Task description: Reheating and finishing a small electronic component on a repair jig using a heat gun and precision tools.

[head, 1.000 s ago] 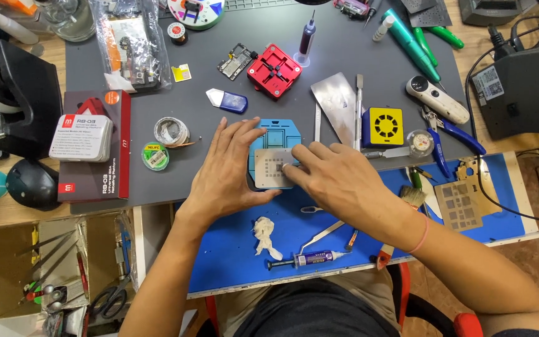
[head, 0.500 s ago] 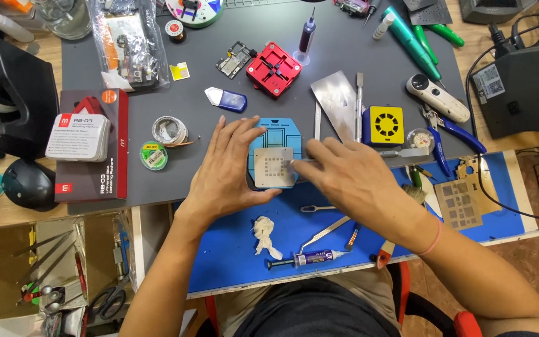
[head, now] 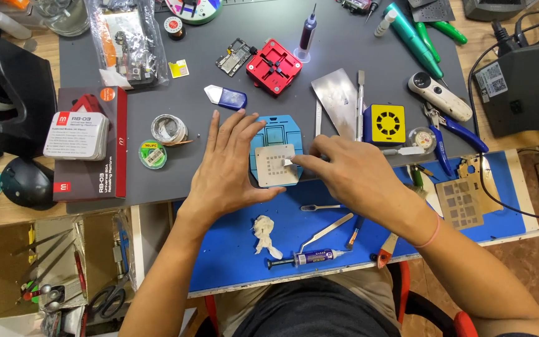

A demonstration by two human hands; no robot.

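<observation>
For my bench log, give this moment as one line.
left hand: steadies stencil plate | right hand: fingertips on plate | plate: on blue holder

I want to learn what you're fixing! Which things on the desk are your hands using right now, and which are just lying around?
In use:
left hand steadying the blue holder
right hand pressing a small white piece on the square metal stencil

Lying about:
red clamp block
yellow box
tweezers
syringe
crumpled tissue
blue-handled pliers

Matt metal stencil [head: 275, 165] on blue plastic holder [head: 282, 128]; matt grey rubber mat [head: 157, 181]; crumpled tissue [head: 264, 234].
</observation>
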